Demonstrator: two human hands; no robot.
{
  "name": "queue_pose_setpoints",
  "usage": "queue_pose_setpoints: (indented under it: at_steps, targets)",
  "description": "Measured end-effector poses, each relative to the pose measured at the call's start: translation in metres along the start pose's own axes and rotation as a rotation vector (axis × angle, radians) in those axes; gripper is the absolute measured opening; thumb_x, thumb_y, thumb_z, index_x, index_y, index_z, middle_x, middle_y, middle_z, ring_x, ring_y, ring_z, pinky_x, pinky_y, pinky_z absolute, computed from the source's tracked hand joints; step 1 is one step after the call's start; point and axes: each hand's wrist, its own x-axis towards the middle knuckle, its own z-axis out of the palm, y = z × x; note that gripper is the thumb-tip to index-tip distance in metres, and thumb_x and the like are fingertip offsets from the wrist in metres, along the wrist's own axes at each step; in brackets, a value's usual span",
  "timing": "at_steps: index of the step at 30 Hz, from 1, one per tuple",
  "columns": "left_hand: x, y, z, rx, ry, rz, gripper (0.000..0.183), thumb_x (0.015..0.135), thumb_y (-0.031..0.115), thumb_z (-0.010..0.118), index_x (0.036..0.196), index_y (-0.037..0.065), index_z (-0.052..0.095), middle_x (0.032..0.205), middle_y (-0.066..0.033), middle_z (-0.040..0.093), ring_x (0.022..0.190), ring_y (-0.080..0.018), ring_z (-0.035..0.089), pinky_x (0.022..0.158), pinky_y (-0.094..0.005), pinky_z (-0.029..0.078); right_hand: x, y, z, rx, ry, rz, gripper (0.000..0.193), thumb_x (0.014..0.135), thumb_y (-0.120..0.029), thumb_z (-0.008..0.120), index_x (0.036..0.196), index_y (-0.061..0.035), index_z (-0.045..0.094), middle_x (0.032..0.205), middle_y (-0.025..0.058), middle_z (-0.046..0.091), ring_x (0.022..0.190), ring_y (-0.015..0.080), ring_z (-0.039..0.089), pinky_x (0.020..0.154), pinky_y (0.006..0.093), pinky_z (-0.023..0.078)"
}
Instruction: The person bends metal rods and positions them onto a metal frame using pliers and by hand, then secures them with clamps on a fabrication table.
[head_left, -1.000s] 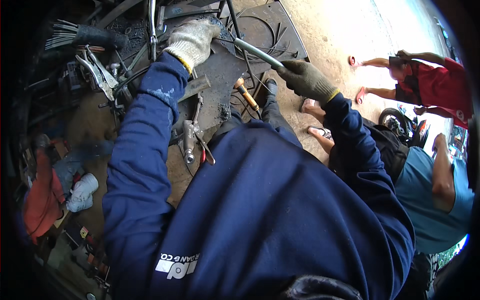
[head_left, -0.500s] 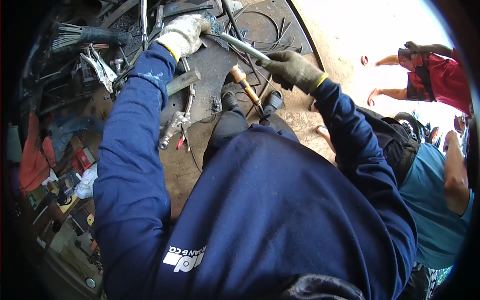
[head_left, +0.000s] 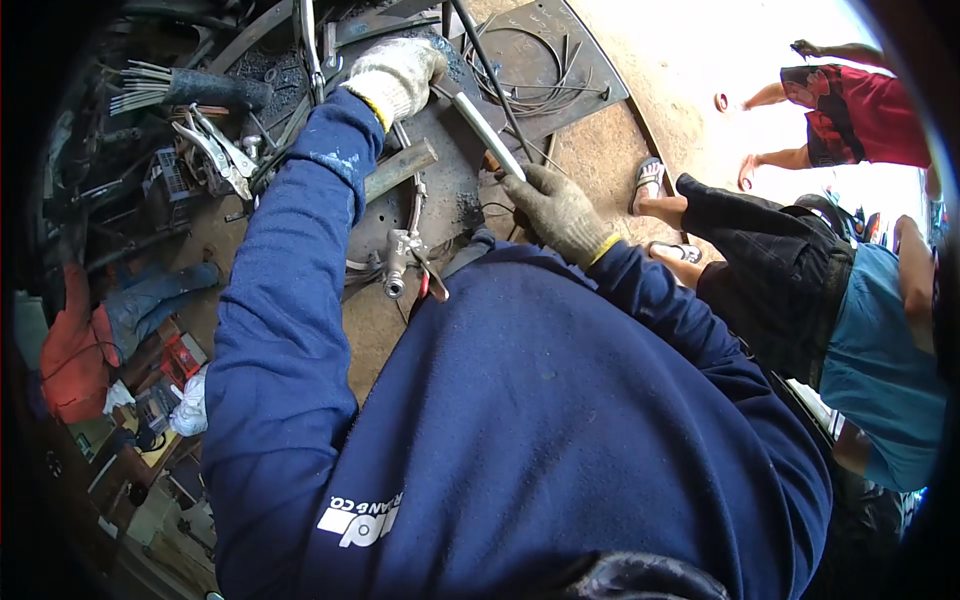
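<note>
My left hand [head_left: 397,78], in a white knitted glove, is closed over the far side of the metal worktable [head_left: 455,165]; what its fingers grip is hidden. My right hand [head_left: 562,212], in a dirty olive glove, is wrapped round the near end of a light grey metal tube [head_left: 487,132]. The tube slants away toward my left hand, and a thin dark piece shows between its far tip and that glove. Below my left wrist a thick round bar [head_left: 402,168] lies across the table. A brass-coloured torch fitting [head_left: 403,262] with hoses hangs near the table's edge.
Locking pliers [head_left: 215,150] and a dark holder of thin rods [head_left: 215,90] lie at left. A coil of wire [head_left: 535,80] rests on a plate at the back. At right are a person in a teal shirt [head_left: 890,370], sandalled feet close by, and another in red [head_left: 870,115].
My right hand has come nearer to me and left, tilting the tube more steeply. The orange-handled tool between my feet is now mostly hidden. The view has shifted slightly.
</note>
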Motion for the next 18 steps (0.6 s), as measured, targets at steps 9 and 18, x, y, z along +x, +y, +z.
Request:
queue_pose_setpoints:
  at_steps: [9,18]
  targets:
    - [-0.011,0.001,-0.002,-0.009,0.018,0.072,0.022,0.079,0.001,0.068,0.097,0.014,0.074,0.104,-0.0102,0.07,0.105,-0.0331,0.067,0.091,-0.0428,0.054,0.017,0.013,-0.012,0.007,-0.063,-0.02,0.046,0.104,-0.039,0.06,0.127,0.0001,0.065,0.074,0.0041,0.064,0.059,0.0105,0.06,0.052,0.0294,0.049]
    - [0.001,-0.004,0.011,-0.052,0.04,0.052,0.013,0.079,0.01,0.077,0.091,0.012,0.075,0.097,-0.0106,0.071,0.098,-0.032,0.069,0.086,-0.0414,0.056,0.029,0.012,-0.043,0.463,-0.378,-0.006,0.044,0.108,-0.036,0.054,0.129,0.0012,0.063,0.06,-0.0014,0.052,0.044,0.0078,0.048,0.039,0.025,0.038]
